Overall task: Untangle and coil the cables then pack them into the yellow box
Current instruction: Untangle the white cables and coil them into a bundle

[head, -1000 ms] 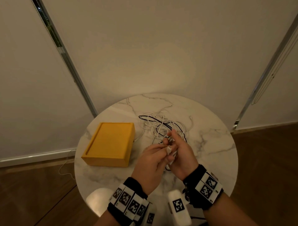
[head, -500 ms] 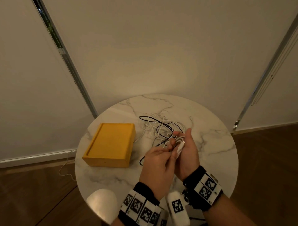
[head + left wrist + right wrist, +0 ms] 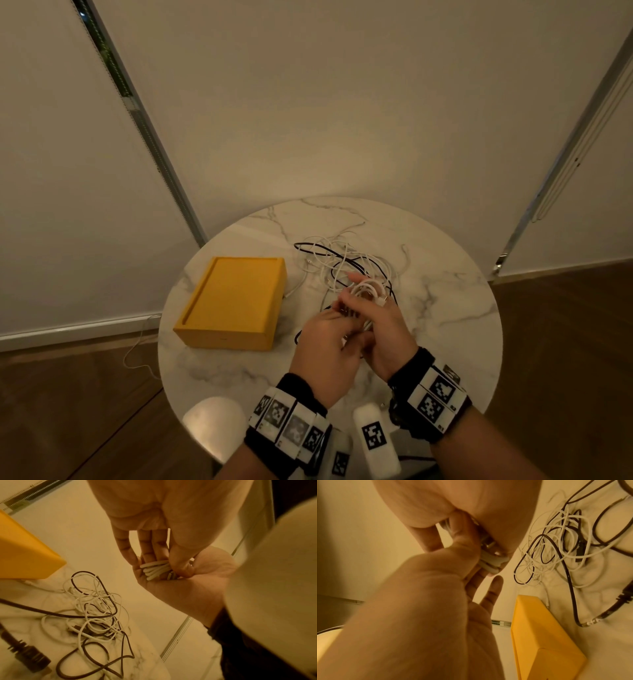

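Over the front middle of the table, both hands meet on a small white cable coil [image 3: 368, 288]. My right hand [image 3: 380, 310] cups and holds the coil from the right. My left hand [image 3: 342, 308] pinches its loops [image 3: 152, 569] between thumb and fingers, against the right palm. From the right wrist the coil [image 3: 488, 561] shows pressed between the two hands, and a metal plug end sticks out beside it. A tangle of white and black cables [image 3: 346, 262] lies just behind the hands. To the left sits the yellow box [image 3: 233, 301], lid closed.
The round marble table [image 3: 479, 335] stands against a pale wall. A thick black plug [image 3: 25, 654] lies near the tangle. A thin white wire [image 3: 137, 353] trails on the wooden floor at the left. A white tagged device [image 3: 375, 438] hangs below my wrists.
My left hand slid right, up against the right hand. The white coil now sits higher, over the right hand's fingers. The box has not moved.
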A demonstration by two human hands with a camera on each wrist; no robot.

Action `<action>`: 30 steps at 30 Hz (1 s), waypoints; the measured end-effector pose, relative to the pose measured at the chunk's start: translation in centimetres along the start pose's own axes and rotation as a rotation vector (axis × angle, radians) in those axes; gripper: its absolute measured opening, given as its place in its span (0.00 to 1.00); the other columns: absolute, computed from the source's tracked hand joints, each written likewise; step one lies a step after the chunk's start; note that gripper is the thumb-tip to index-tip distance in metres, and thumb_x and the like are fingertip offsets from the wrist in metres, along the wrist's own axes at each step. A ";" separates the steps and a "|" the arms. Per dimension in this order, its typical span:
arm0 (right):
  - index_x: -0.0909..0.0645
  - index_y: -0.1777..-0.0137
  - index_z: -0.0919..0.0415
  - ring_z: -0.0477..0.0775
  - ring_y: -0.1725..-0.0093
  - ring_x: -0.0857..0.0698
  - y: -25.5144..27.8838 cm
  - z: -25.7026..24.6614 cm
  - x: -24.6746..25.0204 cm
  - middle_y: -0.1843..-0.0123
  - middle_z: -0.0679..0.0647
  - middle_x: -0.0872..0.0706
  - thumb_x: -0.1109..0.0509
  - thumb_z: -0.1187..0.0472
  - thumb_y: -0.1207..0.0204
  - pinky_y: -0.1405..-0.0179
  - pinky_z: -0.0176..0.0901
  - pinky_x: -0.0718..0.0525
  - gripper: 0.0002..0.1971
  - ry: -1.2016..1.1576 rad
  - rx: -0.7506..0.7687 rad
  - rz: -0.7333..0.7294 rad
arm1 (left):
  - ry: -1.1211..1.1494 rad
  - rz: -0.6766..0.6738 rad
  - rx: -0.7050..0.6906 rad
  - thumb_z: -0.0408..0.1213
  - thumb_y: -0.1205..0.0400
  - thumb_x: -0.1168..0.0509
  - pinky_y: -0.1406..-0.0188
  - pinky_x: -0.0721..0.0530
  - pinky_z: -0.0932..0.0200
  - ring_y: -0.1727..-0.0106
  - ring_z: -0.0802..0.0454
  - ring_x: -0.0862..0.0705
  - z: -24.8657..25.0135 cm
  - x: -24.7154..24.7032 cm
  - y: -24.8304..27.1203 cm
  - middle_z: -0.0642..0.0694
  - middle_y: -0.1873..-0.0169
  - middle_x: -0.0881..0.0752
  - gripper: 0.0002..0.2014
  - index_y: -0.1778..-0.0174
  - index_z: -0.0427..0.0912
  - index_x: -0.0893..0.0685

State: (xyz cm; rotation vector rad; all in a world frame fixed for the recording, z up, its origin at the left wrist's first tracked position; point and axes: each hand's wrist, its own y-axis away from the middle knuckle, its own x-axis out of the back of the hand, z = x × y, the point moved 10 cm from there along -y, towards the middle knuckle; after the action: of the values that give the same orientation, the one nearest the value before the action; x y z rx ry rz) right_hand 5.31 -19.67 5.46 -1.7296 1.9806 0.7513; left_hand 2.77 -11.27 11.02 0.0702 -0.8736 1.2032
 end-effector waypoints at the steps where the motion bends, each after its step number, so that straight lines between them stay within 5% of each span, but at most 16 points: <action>1: 0.23 0.30 0.69 0.55 0.57 0.14 0.1 0.1 -0.3 0.57 0.59 0.15 0.26 0.73 0.25 0.55 0.46 0.14 0.23 0.023 0.003 -0.004 | 0.007 0.003 0.008 0.31 0.25 0.32 0.59 0.18 0.61 0.59 0.58 0.17 -0.3 0.0 0.0 0.48 0.63 0.11 0.05 0.64 0.41 0.11; 4: 0.19 0.35 0.64 0.59 0.51 0.15 0.2 0.5 -0.7 0.51 0.62 0.14 0.23 0.68 0.32 0.48 0.50 0.15 0.24 0.084 0.007 0.013 | 0.027 0.048 -0.019 0.25 0.26 0.32 0.55 0.18 0.65 0.56 0.58 0.15 -0.6 0.6 0.1 0.49 0.59 0.10 0.09 0.58 0.42 0.10; 9: 0.20 0.44 0.56 0.53 0.57 0.16 0.4 1.0 -0.4 0.56 0.59 0.17 0.30 0.61 0.15 0.61 0.42 0.16 0.04 0.043 0.007 0.092 | 0.053 0.019 -0.051 0.28 0.24 0.33 0.47 0.19 0.57 0.47 0.58 0.19 -1.5 0.2 0.2 0.55 0.51 0.15 0.11 0.51 0.45 0.12; 13: 0.18 0.53 0.62 0.57 0.61 0.11 0.6 1.4 0.1 0.61 0.61 0.13 0.33 0.51 0.14 0.67 0.46 0.12 0.14 -0.116 -0.146 0.144 | -0.016 -0.010 -0.107 0.45 0.19 0.33 0.34 0.25 0.58 0.33 0.58 0.24 -1.8 0.6 0.7 0.60 0.37 0.21 0.11 0.42 0.52 0.12; 17: 0.21 0.62 0.61 0.61 0.58 0.15 0.4 1.1 1.1 0.60 0.63 0.15 0.34 0.51 0.17 0.58 0.49 0.14 0.16 -0.223 -0.166 0.172 | -0.255 -0.020 -0.246 0.46 0.22 0.31 0.30 0.31 0.51 0.23 0.52 0.30 -0.5 1.5 0.8 0.58 0.30 0.23 0.10 0.45 0.57 0.12; 21: 0.19 0.60 0.63 0.58 0.59 0.13 0.6 2.0 0.7 0.61 0.59 0.14 0.37 0.51 0.14 0.65 0.46 0.13 0.18 -0.327 -0.205 0.173 | -0.337 -0.041 -0.344 0.41 0.20 0.38 0.39 0.24 0.42 0.24 0.55 0.26 0.7 1.2 0.7 0.57 0.34 0.17 0.09 0.53 0.54 0.11; 25: 0.18 0.59 0.63 0.63 0.43 0.11 0.7 1.0 0.1 0.54 0.64 0.10 0.40 0.52 0.12 0.39 0.54 0.12 0.19 -0.453 -0.198 0.156 | -0.342 -0.140 -0.326 0.42 0.14 0.42 0.31 0.28 0.48 0.19 0.58 0.32 -0.3 -0.7 1.2 0.59 0.26 0.21 0.17 0.31 0.57 0.17; 27: 0.19 0.54 0.61 0.64 0.42 0.11 0.6 0.9 0.4 0.52 0.64 0.11 0.37 0.53 0.13 0.41 0.54 0.10 0.13 -0.479 -0.191 0.168 | -0.369 -0.154 -0.326 0.41 0.14 0.42 0.30 0.28 0.49 0.18 0.58 0.32 -0.3 -1.2 1.2 0.59 0.26 0.21 0.19 0.28 0.57 0.19; 30: 0.17 0.48 0.55 0.62 0.46 0.10 0.9 1.4 0.2 0.49 0.61 0.10 0.30 0.53 0.19 0.53 0.51 0.07 0.07 -0.455 -0.231 0.151 | -0.363 -0.100 -0.392 0.38 0.18 0.40 0.33 0.28 0.50 0.24 0.57 0.24 0.9 -0.7 1.1 0.59 0.36 0.13 0.16 0.39 0.54 0.12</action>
State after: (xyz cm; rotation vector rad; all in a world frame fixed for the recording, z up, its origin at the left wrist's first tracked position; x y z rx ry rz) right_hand 4.37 -18.83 4.39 -1.3716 1.7689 1.3381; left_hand 1.33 -11.83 10.72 0.0138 -1.3961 0.9204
